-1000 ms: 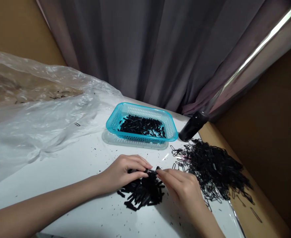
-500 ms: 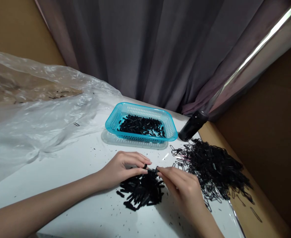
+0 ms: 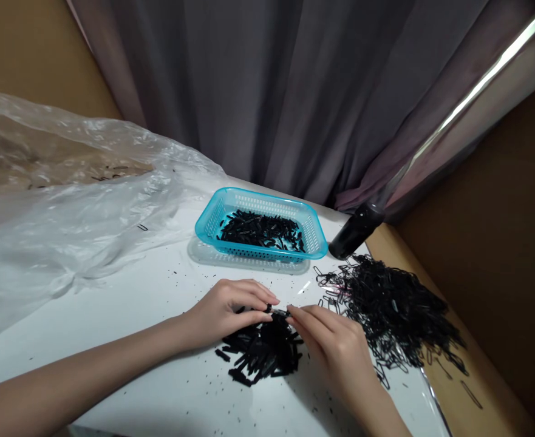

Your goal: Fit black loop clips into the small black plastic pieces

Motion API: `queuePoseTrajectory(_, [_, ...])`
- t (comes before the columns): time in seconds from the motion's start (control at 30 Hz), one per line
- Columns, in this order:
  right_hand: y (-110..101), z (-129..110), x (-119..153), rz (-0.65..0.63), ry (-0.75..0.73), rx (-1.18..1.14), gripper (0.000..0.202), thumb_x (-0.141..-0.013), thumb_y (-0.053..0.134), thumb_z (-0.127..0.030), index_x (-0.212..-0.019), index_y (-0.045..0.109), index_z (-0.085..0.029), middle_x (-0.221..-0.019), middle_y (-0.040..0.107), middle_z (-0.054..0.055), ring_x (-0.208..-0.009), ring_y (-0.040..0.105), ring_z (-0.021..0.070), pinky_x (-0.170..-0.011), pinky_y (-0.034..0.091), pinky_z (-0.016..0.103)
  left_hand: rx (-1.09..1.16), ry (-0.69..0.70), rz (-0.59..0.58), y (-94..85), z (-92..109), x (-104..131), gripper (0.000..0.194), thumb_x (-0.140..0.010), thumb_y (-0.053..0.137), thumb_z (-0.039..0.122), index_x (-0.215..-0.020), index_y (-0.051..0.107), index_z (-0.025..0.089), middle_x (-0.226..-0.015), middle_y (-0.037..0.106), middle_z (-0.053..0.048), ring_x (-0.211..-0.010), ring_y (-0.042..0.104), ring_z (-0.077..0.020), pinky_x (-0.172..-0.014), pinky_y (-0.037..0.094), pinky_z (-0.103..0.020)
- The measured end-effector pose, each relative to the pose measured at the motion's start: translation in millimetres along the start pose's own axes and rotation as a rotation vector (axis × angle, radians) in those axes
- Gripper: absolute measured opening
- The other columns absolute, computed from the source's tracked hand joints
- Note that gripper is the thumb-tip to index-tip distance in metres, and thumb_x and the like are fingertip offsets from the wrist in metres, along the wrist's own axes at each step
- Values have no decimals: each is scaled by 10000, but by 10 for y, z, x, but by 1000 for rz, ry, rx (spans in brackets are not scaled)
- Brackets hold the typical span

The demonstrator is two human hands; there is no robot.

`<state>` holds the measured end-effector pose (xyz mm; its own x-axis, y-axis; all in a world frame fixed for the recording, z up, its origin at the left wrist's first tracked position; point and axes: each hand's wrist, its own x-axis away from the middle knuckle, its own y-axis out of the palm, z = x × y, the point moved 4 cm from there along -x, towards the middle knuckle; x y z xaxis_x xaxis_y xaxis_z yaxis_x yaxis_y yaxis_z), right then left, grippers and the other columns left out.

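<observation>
My left hand point(image 3: 231, 312) comes in from the left, its thumb and fingers closed on one end of a small black piece with a shiny middle point(image 3: 279, 312). The other end is pinched by my right hand point(image 3: 333, 340), fingertips a short gap from the left ones. What exactly the piece is, I cannot make out. Just beneath both hands lies a heap of short black strips point(image 3: 267, 352) on the white tabletop point(image 3: 149, 370). To the right of my right hand spreads a pile of black wire loops point(image 3: 399, 306), shaped like long paper clips.
Behind the hands, a blue perforated basket point(image 3: 203, 227) holding black strips rests on a pale tray point(image 3: 203, 258). A black cylinder point(image 3: 357, 232) with a shiny rod leans beside it. Clear plastic sheeting point(image 3: 89, 218) covers the left side. Grey curtains point(image 3: 258, 91) hang behind; black crumbs dot the table.
Both hands stay nearly in place, still pinching the small piece between them. Its shiny part has turned slightly, and the left fingertips have shifted a little around the black end.
</observation>
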<state>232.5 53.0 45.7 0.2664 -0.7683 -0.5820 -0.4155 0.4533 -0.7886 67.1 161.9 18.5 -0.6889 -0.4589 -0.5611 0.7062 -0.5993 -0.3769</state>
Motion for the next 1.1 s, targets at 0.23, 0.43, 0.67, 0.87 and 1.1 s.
queuePoseTrajectory(0.23, [1,-12,-18,-18,-51,56,259,-1044,483,-180,-1083,734,-132,-809,761,63,-623,707,157,-542,502,245,-67,116,-5,-1,25,35,87,-883,725,104,-892,799,148,-975,817,-115,-931,764,-216,-857,619,-300])
queuePoseTrajectory(0.43, [-12,13,-5,-66,-47,-62,305,-1059,435,-186,-1028,733,-132,-737,727,53,-602,661,142,-540,484,236,-32,110,-36,27,45,44,102,-885,722,94,-929,797,147,-968,815,-110,-930,757,-208,-860,613,-293])
queuePoseTrajectory(0.67, [-37,6,-1,-82,-13,-311,211,-1023,520,-158,-1049,730,-153,-739,710,36,-601,625,119,-548,466,223,-35,116,-38,28,60,26,100,-905,712,129,-932,803,163,-945,820,-94,-878,759,-195,-830,608,-285])
queuePoseTrajectory(0.87, [-52,-106,-12,-75,-37,-445,193,-1011,543,-147,-1094,717,-158,-834,769,49,-693,704,130,-635,548,233,-39,51,1,-2,15,19,96,-895,716,117,-888,804,154,-969,823,-98,-889,764,-197,-822,612,-287])
queuePoseTrajectory(1.1, [-48,55,31,37,-16,-138,171,-983,595,-131,-1080,734,-149,-872,779,73,-705,729,160,-619,565,248,28,22,21,-1,47,1,73,-879,743,133,-882,810,161,-995,826,-111,-940,777,-224,-866,630,-322])
